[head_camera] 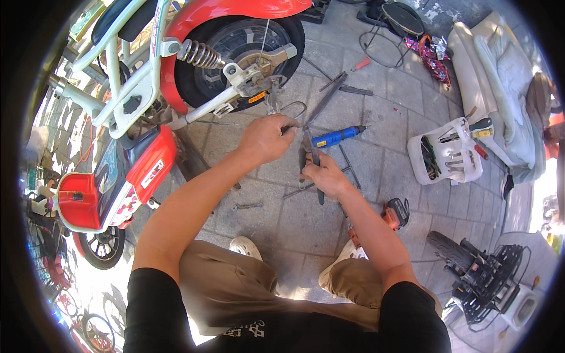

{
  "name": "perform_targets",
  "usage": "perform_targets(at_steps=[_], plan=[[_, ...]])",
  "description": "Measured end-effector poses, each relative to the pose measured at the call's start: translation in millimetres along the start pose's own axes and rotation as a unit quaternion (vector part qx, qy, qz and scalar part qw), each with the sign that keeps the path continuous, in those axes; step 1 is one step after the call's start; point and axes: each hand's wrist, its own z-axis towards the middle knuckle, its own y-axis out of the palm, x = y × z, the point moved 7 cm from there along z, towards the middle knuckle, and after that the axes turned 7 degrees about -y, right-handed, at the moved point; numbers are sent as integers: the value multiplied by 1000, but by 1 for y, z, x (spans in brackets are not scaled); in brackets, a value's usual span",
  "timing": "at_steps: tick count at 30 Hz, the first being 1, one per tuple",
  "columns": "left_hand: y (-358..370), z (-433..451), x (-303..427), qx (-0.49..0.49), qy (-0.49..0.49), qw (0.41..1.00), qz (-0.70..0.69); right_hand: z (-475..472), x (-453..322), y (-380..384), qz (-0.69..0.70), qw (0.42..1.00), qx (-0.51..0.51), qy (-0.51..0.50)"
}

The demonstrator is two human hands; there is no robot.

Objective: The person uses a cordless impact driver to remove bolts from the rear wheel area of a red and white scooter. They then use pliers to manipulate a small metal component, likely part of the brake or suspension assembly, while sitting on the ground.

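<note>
My right hand (325, 173) is closed around the dark handles of a pair of pliers or cutters (309, 143), whose jaws point up. My left hand (268, 137) is just left of the tool's head, thumb and fingers pinched together near a thin cable (295, 104); what lies between the fingertips is too small to tell. Above it stands the rear wheel (238, 53) of a red and white electric scooter, with a coil-spring shock absorber (201, 54) and a pale swingarm (212, 105). A blue cylindrical tool (337, 137) lies on the paving right of the pliers.
A white tool tray (415, 152) with screwdrivers and wrenches stands at the right. An orange and black cordless tool (395, 215) is beside my right forearm. A spanner (248, 206), tyre levers or bars (326, 98) and a red-handled tool (363, 64) lie on the paving. A small tyre (450, 249) is lower right.
</note>
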Motion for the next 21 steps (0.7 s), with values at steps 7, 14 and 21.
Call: perform_targets(at_steps=[7,14,21], plan=[[1,0,1,-6,-21,1000,23,4,-4,-3,-58,998,-11,1],[3,-1,0,-3,-21,1000,21,-1,-11,-2,-50,999,-4,-9],[4,-2,-2,-5,-22,999,23,0,-10,-2,-65,998,-7,6]])
